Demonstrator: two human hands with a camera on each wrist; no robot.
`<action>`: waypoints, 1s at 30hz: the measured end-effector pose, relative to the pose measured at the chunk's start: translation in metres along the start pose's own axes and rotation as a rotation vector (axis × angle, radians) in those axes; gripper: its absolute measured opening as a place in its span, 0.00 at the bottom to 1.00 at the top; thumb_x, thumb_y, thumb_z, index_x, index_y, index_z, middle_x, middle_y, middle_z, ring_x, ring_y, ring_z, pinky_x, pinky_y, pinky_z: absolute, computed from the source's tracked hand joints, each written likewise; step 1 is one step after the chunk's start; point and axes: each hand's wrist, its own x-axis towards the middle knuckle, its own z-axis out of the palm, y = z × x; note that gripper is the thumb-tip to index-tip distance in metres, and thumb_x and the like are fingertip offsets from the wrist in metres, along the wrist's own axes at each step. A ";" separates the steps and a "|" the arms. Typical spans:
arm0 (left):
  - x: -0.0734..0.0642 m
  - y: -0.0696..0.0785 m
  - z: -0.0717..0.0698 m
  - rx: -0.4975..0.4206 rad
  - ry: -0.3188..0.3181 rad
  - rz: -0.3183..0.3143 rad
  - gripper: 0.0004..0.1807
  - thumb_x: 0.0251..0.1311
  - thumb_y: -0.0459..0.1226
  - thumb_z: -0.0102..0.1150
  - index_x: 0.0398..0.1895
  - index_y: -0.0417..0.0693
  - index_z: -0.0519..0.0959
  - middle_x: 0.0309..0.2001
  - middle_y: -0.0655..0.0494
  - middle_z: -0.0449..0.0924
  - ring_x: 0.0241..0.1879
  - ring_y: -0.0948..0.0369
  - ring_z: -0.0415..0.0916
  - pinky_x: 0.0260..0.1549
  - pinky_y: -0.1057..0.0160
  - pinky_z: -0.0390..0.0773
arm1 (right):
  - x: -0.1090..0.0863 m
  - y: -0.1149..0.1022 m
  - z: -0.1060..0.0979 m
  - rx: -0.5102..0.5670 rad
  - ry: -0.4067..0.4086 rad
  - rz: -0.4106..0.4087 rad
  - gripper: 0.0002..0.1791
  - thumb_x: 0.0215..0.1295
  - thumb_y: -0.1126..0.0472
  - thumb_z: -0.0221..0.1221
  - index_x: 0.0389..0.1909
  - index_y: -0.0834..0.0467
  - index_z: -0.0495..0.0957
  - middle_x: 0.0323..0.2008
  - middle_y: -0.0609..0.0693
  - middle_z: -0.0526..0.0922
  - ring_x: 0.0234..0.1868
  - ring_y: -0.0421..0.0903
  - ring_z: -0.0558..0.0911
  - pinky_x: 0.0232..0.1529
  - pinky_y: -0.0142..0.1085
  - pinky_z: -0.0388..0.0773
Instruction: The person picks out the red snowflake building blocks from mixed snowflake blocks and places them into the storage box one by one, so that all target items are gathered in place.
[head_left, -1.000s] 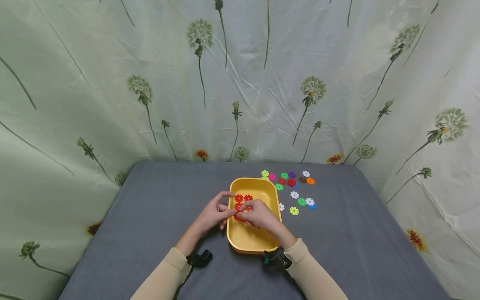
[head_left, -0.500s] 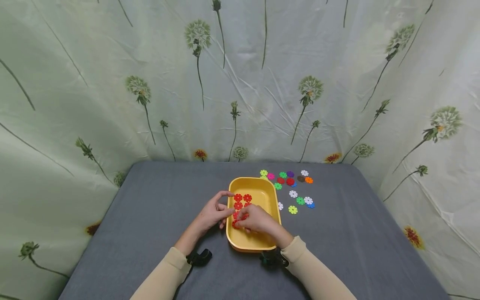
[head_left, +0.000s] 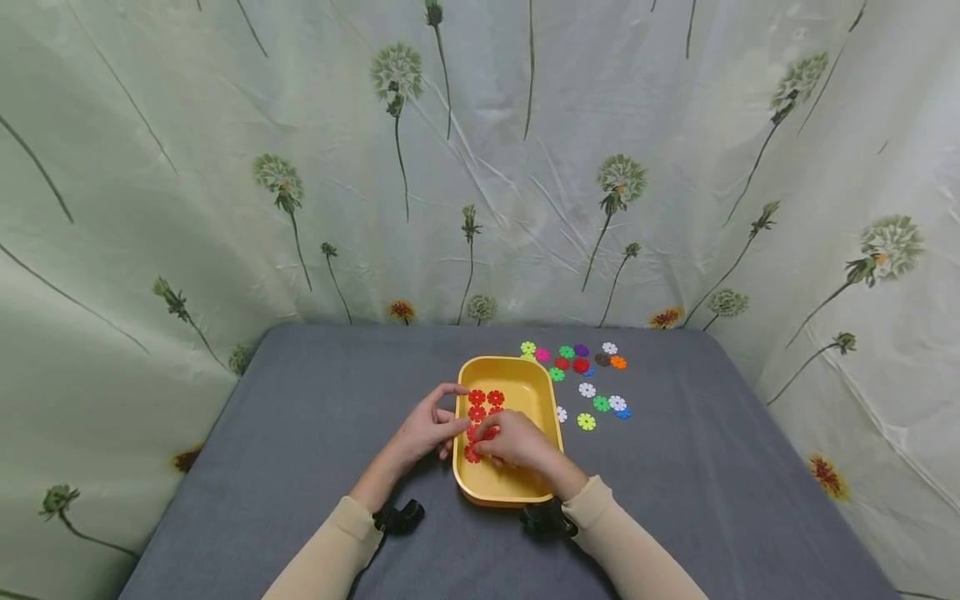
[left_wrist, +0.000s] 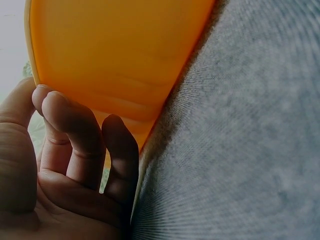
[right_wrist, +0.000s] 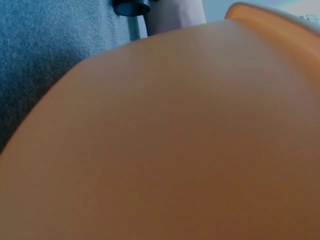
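A yellow tray [head_left: 513, 486] holds red plastic snowflake discs set in two columns along its left side. My left hand [head_left: 427, 425] grips the tray's left rim, thumb on the inner side. In the left wrist view, its curled fingers [left_wrist: 82, 135] rest against the outer wall. My right hand [head_left: 517, 439] is inside the tray, thumb and fingertips together at the edge of the nearest red snowflake disc [head_left: 471, 454]. That hand partly covers the right column. The right wrist view is mostly filled by the tray's outer wall [right_wrist: 175, 140].
Loose snowflake discs in several colours lie on the grey cloth right of and behind the tray, among them a yellow disc [head_left: 587, 422] and an orange disc [head_left: 618, 362]. A curtain [head_left: 540, 167] with a dandelion print hangs behind the table.
My right hand has moved toward me within the tray, and a red snowflake disc now shows at the near end of the left column. My left hand has stayed at the rim.
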 end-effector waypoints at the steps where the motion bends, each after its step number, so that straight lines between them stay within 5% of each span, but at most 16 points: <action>1: 0.000 0.000 0.000 -0.001 0.000 0.000 0.32 0.72 0.37 0.65 0.75 0.48 0.64 0.21 0.61 0.80 0.15 0.64 0.71 0.17 0.67 0.77 | -0.001 0.000 0.000 -0.005 0.013 -0.008 0.04 0.67 0.57 0.71 0.37 0.54 0.88 0.12 0.45 0.74 0.12 0.40 0.70 0.16 0.30 0.63; 20: 0.000 0.000 0.000 -0.003 -0.001 0.008 0.32 0.73 0.36 0.64 0.75 0.46 0.62 0.21 0.61 0.79 0.15 0.64 0.71 0.17 0.67 0.76 | 0.001 0.004 -0.002 -0.110 0.160 -0.029 0.04 0.68 0.64 0.62 0.32 0.58 0.83 0.15 0.44 0.73 0.16 0.39 0.70 0.20 0.29 0.63; 30: 0.001 -0.001 0.000 0.010 -0.003 0.011 0.33 0.72 0.37 0.66 0.75 0.46 0.62 0.20 0.60 0.78 0.15 0.63 0.71 0.18 0.66 0.77 | -0.003 -0.005 -0.021 0.169 0.318 -0.094 0.07 0.73 0.61 0.61 0.44 0.61 0.83 0.12 0.44 0.70 0.13 0.39 0.64 0.17 0.30 0.59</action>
